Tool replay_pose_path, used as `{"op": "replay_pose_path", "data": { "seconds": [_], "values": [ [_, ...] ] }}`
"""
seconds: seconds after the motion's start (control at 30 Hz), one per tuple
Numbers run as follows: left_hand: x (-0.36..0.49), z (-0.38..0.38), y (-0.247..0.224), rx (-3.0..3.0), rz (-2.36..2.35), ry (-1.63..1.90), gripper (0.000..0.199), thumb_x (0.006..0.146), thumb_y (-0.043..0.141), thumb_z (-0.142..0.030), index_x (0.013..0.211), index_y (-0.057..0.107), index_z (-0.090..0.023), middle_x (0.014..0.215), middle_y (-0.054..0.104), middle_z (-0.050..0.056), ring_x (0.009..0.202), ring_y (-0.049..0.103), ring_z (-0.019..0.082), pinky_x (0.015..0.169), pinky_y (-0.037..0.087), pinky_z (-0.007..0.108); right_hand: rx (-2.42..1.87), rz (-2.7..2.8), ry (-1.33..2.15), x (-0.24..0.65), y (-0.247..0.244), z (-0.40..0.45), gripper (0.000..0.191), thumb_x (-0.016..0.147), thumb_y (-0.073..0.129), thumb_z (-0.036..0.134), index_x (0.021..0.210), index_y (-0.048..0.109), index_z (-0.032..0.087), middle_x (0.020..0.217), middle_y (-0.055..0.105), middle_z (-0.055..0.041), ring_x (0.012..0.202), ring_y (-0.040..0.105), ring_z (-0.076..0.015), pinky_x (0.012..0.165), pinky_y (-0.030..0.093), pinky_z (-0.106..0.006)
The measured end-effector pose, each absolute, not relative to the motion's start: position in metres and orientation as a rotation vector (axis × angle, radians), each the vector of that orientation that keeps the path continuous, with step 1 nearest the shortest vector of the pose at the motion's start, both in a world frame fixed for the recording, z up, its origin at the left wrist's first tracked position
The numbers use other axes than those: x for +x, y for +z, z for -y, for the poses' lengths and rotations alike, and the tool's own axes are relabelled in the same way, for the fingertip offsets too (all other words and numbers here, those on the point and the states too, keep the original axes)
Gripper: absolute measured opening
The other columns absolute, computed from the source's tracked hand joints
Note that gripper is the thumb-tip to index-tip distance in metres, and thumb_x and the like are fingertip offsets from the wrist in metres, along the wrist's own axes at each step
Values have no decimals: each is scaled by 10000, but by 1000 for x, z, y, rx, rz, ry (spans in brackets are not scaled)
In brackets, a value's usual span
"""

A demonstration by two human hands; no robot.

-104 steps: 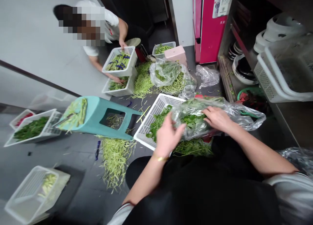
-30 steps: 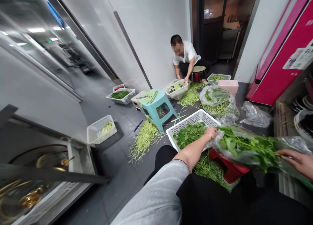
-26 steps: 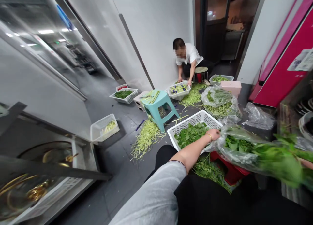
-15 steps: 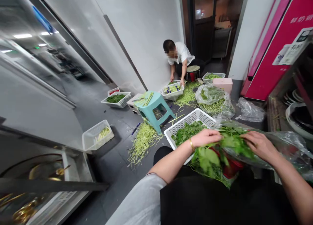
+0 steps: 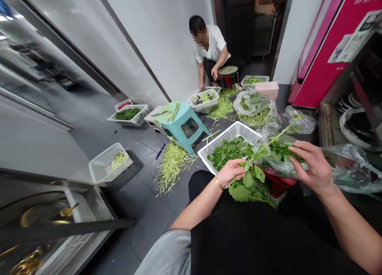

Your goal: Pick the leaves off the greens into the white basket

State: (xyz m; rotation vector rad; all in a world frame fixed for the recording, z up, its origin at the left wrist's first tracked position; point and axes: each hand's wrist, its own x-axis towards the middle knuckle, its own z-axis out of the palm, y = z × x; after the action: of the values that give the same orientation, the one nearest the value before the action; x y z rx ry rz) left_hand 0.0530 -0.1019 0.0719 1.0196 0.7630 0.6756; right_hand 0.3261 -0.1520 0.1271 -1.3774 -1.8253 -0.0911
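just beside the white basket [image 5: 245, 131], our left hand [image 5: 230, 172] pinches a leafy stem [image 5: 276, 140]; our right hand [image 5: 318, 169] parts thumb from fingers. leaves [image 5: 228, 152] partly fill the basket; bagged greens [image 5: 279, 151] lie beside it.

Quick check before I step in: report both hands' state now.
Left hand: closed, pinching a leafy stem.
Right hand: open, fingers partly spread by the greens in the plastic bag; contact unclear.
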Motion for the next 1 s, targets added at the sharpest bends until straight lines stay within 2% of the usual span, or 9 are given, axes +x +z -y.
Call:
{"op": "replay_pose_path", "data": {
  "seconds": [0.13, 0.3, 0.37, 0.47, 0.53, 0.63, 0.77, 0.87, 1.0],
  "values": [
    [52, 102, 75, 969, -713, 669, 488, 596, 795, -433, 926, 671, -95, 511, 547, -28, 353, 382, 28, 393, 258, 177, -1410, 1410, 441, 331, 123, 159, 251, 857, 546, 415, 1042, 640, 273, 956, 675, -79, 868, 666, -254, 788, 548, -439],
    [69, 111, 76, 972, -647, 595, 527, 596, 797, -459, 958, 681, -94, 504, 535, -28, 358, 390, 34, 394, 248, 180, -1229, 1092, 987, 339, 107, 135, 605, 764, 600, 539, 1290, 439, 285, 1293, 551, -116, 779, 671, -183, 528, 527, -267],
    [75, 115, 74, 988, -622, 582, 535, 589, 802, -481, 934, 672, -93, 502, 536, -26, 356, 396, 37, 396, 251, 180, -1174, 1068, 1194, 333, 109, 131, 693, 738, 613, 564, 1332, 407, 272, 1183, 611, -122, 652, 650, -151, 442, 469, -232],
    [78, 118, 72, 1024, -630, 560, 524, 607, 797, -480, 937, 657, -99, 494, 536, -27, 344, 398, 42, 387, 244, 178, -1162, 1080, 1434, 323, 112, 132, 650, 700, 698, 475, 1259, 505, 207, 809, 657, -41, 495, 573, -109, 400, 423, -212],
    [74, 118, 71, 1026, -651, 544, 504, 630, 787, -462, 958, 655, -103, 500, 539, -28, 323, 333, 19, 372, 199, 170, -1208, 1074, 1436, 327, 111, 133, 474, 650, 757, 396, 1039, 624, 160, 625, 586, 16, 448, 508, -82, 383, 395, -193],
    [62, 118, 70, 1020, -705, 510, 451, 664, 768, -423, 969, 663, -107, 503, 525, -35, 325, 220, -9, 366, 125, 160, -1248, 911, 1226, 354, 105, 130, 322, 597, 788, 360, 796, 643, 154, 550, 520, 41, 433, 436, -61, 345, 332, -171],
    [41, 121, 65, 995, -768, 535, 397, 666, 765, -382, 949, 668, -121, 439, 375, -89, 341, 181, -3, 374, 111, 153, -1215, 652, 1073, 394, 96, 127, 323, 581, 793, 368, 780, 632, 170, 574, 523, 43, 422, 400, -47, 361, 329, -176],
    [32, 124, 57, 953, -801, 582, 404, 648, 773, -386, 935, 662, -123, 434, 290, -114, 347, 142, -5, 376, 105, 152, -1160, 653, 1150, 395, 101, 132, 427, 636, 737, 517, 885, 648, 183, 598, 539, 31, 415, 401, -57, 380, 356, -199],
    [26, 127, 51, 968, -807, 580, 436, 641, 777, -394, 943, 653, -105, 446, 375, -94, 344, 168, -9, 378, 92, 150, -1222, 939, 1251, 365, 122, 132, 561, 689, 630, 657, 949, 667, 161, 594, 548, 0, 444, 420, -79, 372, 328, -196]
  ]
}}
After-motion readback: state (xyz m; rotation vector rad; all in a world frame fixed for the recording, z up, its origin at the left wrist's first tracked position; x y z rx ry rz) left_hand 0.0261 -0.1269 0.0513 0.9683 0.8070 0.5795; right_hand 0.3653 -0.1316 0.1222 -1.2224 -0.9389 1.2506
